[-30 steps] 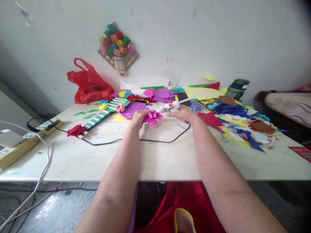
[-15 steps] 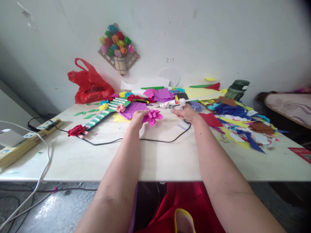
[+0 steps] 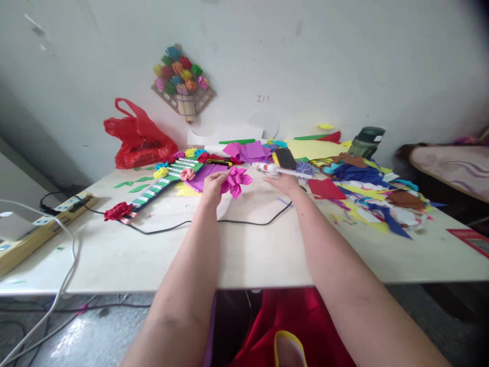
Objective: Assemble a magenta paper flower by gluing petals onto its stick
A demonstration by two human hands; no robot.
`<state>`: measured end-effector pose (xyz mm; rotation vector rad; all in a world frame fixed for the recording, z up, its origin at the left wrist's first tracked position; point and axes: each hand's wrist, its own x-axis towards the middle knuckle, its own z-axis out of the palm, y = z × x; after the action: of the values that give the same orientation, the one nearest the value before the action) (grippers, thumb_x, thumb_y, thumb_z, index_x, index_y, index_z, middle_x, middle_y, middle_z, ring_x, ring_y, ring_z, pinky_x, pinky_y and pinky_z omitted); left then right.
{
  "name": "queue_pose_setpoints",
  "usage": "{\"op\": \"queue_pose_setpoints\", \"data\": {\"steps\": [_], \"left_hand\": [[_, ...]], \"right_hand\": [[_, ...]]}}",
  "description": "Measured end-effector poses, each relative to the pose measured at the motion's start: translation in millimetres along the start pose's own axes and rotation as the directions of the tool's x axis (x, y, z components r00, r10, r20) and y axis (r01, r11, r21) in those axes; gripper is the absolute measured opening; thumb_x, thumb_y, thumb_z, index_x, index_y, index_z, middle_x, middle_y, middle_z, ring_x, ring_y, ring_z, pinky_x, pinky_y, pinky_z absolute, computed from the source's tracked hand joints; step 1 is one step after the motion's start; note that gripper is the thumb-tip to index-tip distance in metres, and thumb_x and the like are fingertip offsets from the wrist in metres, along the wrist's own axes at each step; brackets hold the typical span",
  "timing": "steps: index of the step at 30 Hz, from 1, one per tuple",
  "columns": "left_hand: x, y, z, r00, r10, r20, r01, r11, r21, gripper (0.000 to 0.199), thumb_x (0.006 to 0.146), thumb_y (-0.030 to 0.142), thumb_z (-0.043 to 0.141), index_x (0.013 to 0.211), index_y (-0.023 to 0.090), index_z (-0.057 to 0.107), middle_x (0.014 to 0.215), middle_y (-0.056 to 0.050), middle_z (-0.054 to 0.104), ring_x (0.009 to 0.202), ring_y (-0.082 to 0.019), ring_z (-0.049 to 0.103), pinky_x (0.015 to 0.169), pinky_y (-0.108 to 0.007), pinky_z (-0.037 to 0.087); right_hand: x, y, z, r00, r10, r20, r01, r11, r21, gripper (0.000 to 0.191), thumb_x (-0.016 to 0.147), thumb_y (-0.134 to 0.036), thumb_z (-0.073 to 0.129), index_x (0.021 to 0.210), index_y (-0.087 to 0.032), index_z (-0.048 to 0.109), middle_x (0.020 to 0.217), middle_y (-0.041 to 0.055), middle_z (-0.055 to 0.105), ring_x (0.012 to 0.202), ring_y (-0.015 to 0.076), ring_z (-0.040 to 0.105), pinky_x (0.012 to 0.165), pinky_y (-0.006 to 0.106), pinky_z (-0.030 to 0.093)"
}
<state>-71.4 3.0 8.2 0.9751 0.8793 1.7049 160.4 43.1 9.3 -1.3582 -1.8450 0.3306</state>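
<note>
My left hand (image 3: 214,186) pinches a magenta paper flower (image 3: 237,182) by its base, its petals spread to the right above the table. To the right of the flower, my right hand (image 3: 281,183) is closed round a white glue gun (image 3: 266,167). Its nozzle points left, and a long pale glue stick (image 3: 297,174) sticks out of its back. The grip is mostly hidden by my fingers. A black cord (image 3: 244,222) runs from the gun's side across the table to the left. Gun and flower are apart.
On the left lies a green-and-white striped panel (image 3: 160,186) edged with paper flowers. A power strip (image 3: 53,224) and red plastic bag (image 3: 141,140) are beyond it. Paper scraps (image 3: 362,178), a black phone-like slab (image 3: 285,158) and a dark green bottle (image 3: 367,142) lie or stand right.
My right hand has turned the glue gun and shifted a little left, so the glue stick now points right and slightly down. The flower stays in my left hand; the view has shifted slightly.
</note>
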Motion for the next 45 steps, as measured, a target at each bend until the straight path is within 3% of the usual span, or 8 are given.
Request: {"op": "queue_pose_setpoints", "data": {"steps": [6, 13, 18, 21, 24, 30, 35, 45], "left_hand": [[0, 3, 1.3, 0.997, 0.079, -0.023, -0.08, 0.997, -0.005, 0.03, 0.047, 0.036, 0.083, 0.061, 0.014, 0.067, 0.057, 0.0, 0.061, 0.052, -0.011, 0.054, 0.055, -0.024, 0.04], [-3, 3, 4.3, 0.999, 0.039, 0.034, -0.039, 0.999, 0.001, 0.031, 0.046, 0.035, 0.083, 0.062, 0.014, 0.068, 0.056, -0.001, 0.063, 0.052, -0.012, 0.055, 0.054, -0.025, 0.04], [-4, 2, 5.1, 0.997, 0.028, 0.074, -0.029, 0.999, 0.023, 0.03, 0.048, 0.035, 0.084, 0.062, 0.013, 0.069, 0.053, -0.001, 0.062, 0.049, -0.01, 0.054, 0.052, -0.023, 0.039], [-4, 1, 5.5, 0.997, 0.03, 0.075, -0.032, 0.999, 0.031, 0.03, 0.048, 0.035, 0.084, 0.063, 0.014, 0.069, 0.054, -0.002, 0.063, 0.05, -0.011, 0.054, 0.052, -0.023, 0.039], [-5, 1, 6.3, 0.997, 0.024, 0.071, -0.027, 0.998, 0.047, 0.032, 0.045, 0.036, 0.085, 0.064, 0.014, 0.071, 0.056, -0.002, 0.065, 0.051, -0.011, 0.055, 0.053, -0.024, 0.041], [-4, -2, 5.5, 0.993, 0.015, 0.117, -0.03, 0.991, 0.131, 0.034, 0.048, 0.039, 0.085, 0.067, 0.014, 0.072, 0.056, -0.003, 0.065, 0.05, -0.011, 0.055, 0.051, -0.023, 0.041], [-6, -3, 7.2, 0.99, 0.025, 0.138, -0.05, 0.981, 0.185, 0.035, 0.051, 0.042, 0.085, 0.067, 0.014, 0.071, 0.055, -0.003, 0.064, 0.049, -0.011, 0.054, 0.05, -0.023, 0.04], [-6, -5, 11.0, 0.984, 0.097, 0.15, -0.142, 0.937, 0.32, 0.038, 0.055, 0.047, 0.082, 0.071, 0.014, 0.073, 0.057, -0.004, 0.065, 0.048, -0.01, 0.052, 0.046, -0.022, 0.037]], "right_hand": [[-8, -15, 7, 0.968, 0.049, 0.244, 0.053, 0.918, -0.394, 0.047, 0.076, -0.037, 0.059, 0.122, -0.028, 0.062, 0.117, 0.0064, 0.069, 0.107, 0.0274, 0.063, 0.087, 0.036, 0.048], [-14, -26, 29, 0.893, -0.111, 0.436, 0.305, 0.863, -0.403, 0.05, 0.075, -0.023, 0.055, 0.125, -0.023, 0.06, 0.122, 0.0119, 0.063, 0.112, 0.0289, 0.058, 0.089, 0.035, 0.047], [-14, -29, 31, 0.879, -0.129, 0.459, 0.332, 0.857, -0.394, 0.046, 0.075, -0.023, 0.054, 0.12, -0.023, 0.064, 0.118, 0.0129, 0.063, 0.109, 0.0289, 0.059, 0.084, 0.034, 0.047], [-11, -29, 24, 0.901, -0.087, 0.425, 0.264, 0.887, -0.378, 0.036, 0.082, -0.03, 0.049, 0.112, -0.026, 0.068, 0.116, 0.0103, 0.064, 0.104, 0.0272, 0.061, 0.083, 0.034, 0.045], [-7, -29, 17, 0.966, -0.066, 0.251, 0.148, 0.934, -0.325, 0.03, 0.083, -0.032, 0.048, 0.098, -0.024, 0.073, 0.111, 0.0081, 0.065, 0.099, 0.0251, 0.061, 0.083, 0.035, 0.044], [-1, -38, 12, 0.98, -0.153, -0.13, 0.175, 0.969, 0.176, 0.012, 0.073, -0.024, 0.055, 0.065, -0.019, 0.063, 0.093, 0.0052, 0.063, 0.089, 0.0187, 0.058, 0.08, 0.032, 0.045], [-2, -54, 14, 0.991, -0.116, -0.061, 0.13, 0.923, 0.362, 0.013, 0.071, -0.029, 0.061, 0.062, -0.02, 0.063, 0.105, 0.0044, 0.064, 0.101, 0.0197, 0.058, 0.091, 0.035, 0.042], [-10, -71, 17, 0.997, 0.057, 0.048, -0.063, 0.991, 0.119, 0.018, 0.072, -0.036, 0.064, 0.062, -0.021, 0.067, 0.126, -0.0007, 0.061, 0.121, 0.0252, 0.05, 0.105, 0.042, 0.033]]}}
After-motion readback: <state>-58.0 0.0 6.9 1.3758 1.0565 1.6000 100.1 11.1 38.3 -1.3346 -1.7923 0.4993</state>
